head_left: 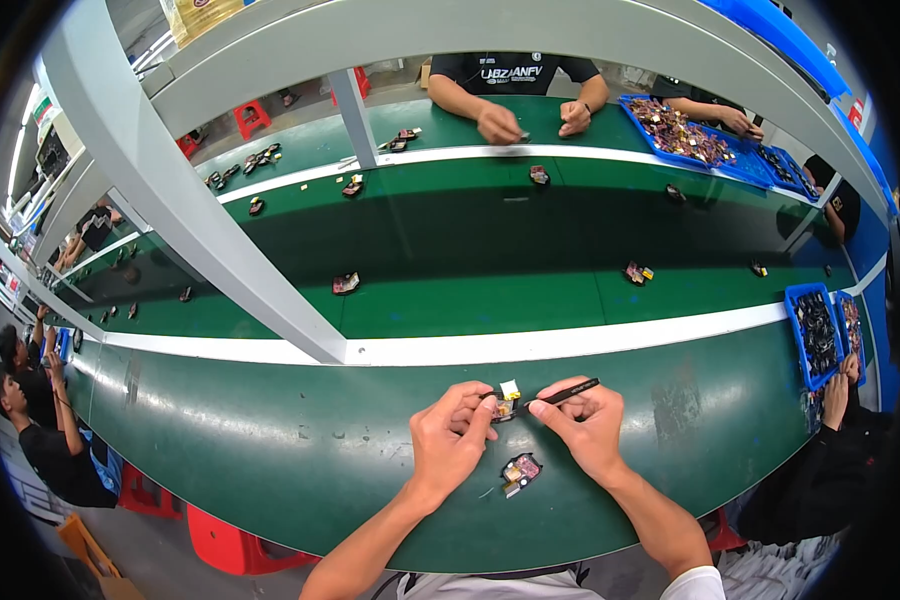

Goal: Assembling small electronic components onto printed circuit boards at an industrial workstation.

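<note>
My left hand (448,437) pinches a small electronic device (506,408) by its left side, just above the green table. It has a dark case, an exposed circuit board and a white-and-yellow piece standing up at its far edge. In my right hand (592,428) is a slim black pen-shaped tool (574,391), its tip end directed at the device. Whether the tip touches is hidden by my fingers. A second opened device (521,474), black-cased with a reddish board, lies on the table between my forearms.
A green conveyor belt (450,300) carrying scattered devices runs beyond the white rail (530,340). A slanted grey post (200,210) rises at the left. Blue trays (798,330) of parts stand at the right. Co-workers sit opposite and at both sides. A red stool (220,545) stands lower left.
</note>
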Action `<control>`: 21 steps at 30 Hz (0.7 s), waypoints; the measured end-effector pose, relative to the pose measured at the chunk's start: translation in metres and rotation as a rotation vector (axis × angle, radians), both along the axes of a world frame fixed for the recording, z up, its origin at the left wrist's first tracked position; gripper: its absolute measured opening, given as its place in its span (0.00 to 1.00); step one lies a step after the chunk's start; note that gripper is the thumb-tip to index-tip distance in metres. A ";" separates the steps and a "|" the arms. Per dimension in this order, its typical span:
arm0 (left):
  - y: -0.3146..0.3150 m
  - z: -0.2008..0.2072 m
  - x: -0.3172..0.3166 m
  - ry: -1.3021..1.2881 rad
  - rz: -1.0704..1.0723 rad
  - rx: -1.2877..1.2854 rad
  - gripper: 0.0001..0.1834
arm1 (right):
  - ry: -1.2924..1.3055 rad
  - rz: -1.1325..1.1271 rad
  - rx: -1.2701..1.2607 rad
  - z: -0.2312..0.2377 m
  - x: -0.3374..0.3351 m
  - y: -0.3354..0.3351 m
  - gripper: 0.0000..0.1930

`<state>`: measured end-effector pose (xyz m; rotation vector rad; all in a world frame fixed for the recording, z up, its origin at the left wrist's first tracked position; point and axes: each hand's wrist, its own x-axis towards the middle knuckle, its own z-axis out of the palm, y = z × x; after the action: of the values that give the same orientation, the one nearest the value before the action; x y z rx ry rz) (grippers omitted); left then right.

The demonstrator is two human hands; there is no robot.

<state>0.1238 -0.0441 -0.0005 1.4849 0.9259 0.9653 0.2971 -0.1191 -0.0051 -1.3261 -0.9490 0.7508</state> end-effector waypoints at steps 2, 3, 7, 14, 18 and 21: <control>-0.001 -0.002 0.001 0.003 -0.009 0.026 0.08 | 0.030 0.012 -0.008 0.000 0.000 0.000 0.07; -0.002 -0.003 0.002 0.008 -0.013 0.050 0.08 | 0.031 0.014 -0.007 0.000 0.000 0.000 0.07; -0.005 -0.007 0.004 0.027 -0.019 0.121 0.08 | 0.108 0.049 -0.043 -0.004 0.005 0.001 0.06; -0.006 -0.010 0.007 0.026 -0.014 0.236 0.08 | 0.189 0.071 -0.082 -0.006 0.011 0.001 0.05; -0.006 -0.012 0.008 0.047 0.002 0.338 0.08 | 0.148 0.080 -0.097 -0.002 0.013 0.000 0.05; -0.006 -0.012 0.009 0.062 0.008 0.405 0.08 | 0.113 0.100 -0.103 0.000 0.015 0.000 0.04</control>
<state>0.1331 -0.0496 -0.0130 1.8596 0.8106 1.1664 0.3118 -0.1194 -0.0052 -1.3176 -0.9011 0.9532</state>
